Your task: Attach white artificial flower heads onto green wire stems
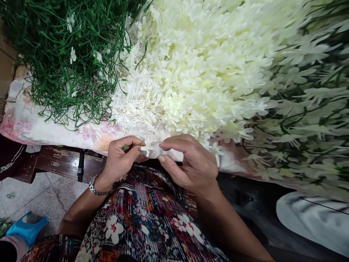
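Between the thumb and bent fingers of my left hand (122, 157) is pinched a small white artificial flower (145, 149), its thin pale stamens pointing right. A bit of green shows at that hand's knuckles. My right hand (189, 160) is just right of the flower, thumb and forefinger apart, with nothing visible between them. Right behind both hands lies a pile of loose white stamens (139, 105). A large heap of cream-white flower petals (207, 72) spreads behind my right hand.
Tangled green plastic stems (71, 62) cover the table's left side. Finished-looking white flowers on green stems (305, 120) hang at the right. A floral cloth (81, 134) covers the table edge. A blue plastic stool (28, 225) is on the floor at lower left.
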Demonstrator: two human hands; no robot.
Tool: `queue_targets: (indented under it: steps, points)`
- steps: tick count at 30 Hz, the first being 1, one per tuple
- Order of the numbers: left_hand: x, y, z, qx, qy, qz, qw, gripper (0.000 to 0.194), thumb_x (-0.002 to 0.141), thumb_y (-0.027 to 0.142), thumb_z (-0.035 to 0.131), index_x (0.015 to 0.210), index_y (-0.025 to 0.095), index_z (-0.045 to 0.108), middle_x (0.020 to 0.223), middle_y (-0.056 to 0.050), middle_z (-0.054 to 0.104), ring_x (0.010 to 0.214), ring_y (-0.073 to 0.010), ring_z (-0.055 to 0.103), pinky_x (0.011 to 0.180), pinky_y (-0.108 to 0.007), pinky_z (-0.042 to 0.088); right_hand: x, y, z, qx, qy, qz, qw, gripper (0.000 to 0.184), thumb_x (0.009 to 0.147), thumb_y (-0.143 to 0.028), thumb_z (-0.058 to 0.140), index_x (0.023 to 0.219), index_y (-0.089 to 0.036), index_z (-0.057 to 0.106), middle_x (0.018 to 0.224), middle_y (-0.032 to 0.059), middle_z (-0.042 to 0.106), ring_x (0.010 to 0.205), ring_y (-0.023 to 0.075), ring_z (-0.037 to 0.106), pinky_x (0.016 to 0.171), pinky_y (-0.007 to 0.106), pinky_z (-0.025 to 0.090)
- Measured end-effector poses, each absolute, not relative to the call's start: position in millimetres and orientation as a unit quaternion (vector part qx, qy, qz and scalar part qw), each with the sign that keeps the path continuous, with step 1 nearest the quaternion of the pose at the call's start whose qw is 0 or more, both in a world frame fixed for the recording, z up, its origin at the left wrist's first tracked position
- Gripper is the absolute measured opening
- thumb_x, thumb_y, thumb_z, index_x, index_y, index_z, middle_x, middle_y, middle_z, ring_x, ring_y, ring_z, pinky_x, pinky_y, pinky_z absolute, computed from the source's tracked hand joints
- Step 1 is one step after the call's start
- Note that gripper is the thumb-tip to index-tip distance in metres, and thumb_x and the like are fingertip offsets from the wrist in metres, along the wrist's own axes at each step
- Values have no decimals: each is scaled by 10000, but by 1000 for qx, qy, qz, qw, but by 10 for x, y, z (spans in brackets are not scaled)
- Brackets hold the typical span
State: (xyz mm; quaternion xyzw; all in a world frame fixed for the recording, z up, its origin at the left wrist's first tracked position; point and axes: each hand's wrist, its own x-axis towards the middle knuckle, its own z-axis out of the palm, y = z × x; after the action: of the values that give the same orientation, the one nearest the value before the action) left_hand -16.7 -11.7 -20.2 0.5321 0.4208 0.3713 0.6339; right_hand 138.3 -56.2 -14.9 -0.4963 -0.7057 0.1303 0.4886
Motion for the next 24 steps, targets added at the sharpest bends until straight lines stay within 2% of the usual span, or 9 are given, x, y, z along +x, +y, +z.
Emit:
queue_targets:
  steps: [4,9,16,24]
  points:
    - [-163,-121,-221,515,413,374,651,17,684,161,605,674,148,604,558,36,518,485,-35,444,441,-133,357,1405,-543,-89,-494,-733,102,456,282,664,-79,583,930,-140,514,780,54,585,744,134,541,640,266,472]
    - [-133,-127,-181,552,406,370,627,62,698,178,589,648,143,584,539,35,522,466,-39,447,441,-142,380,1366,-485,-86,-489,-765,120,402,139,719,-88,516,842,-150,518,722,35,564,686,115,516,611,253,463]
    - [-113,-127,-174,644,418,369,525,103,724,117,531,627,142,560,546,30,525,501,-50,464,482,-157,389,1327,-464,-143,-494,-759,124,405,121,738,-74,471,818,-161,495,685,20,550,666,106,514,595,241,456]
    - [-87,-156,-183,674,430,368,475,123,720,78,494,621,138,536,544,35,487,501,-51,430,475,-168,360,1321,-432,-255,-493,-743,149,426,111,725,-74,483,794,-160,490,659,13,548,637,94,517,566,227,448]
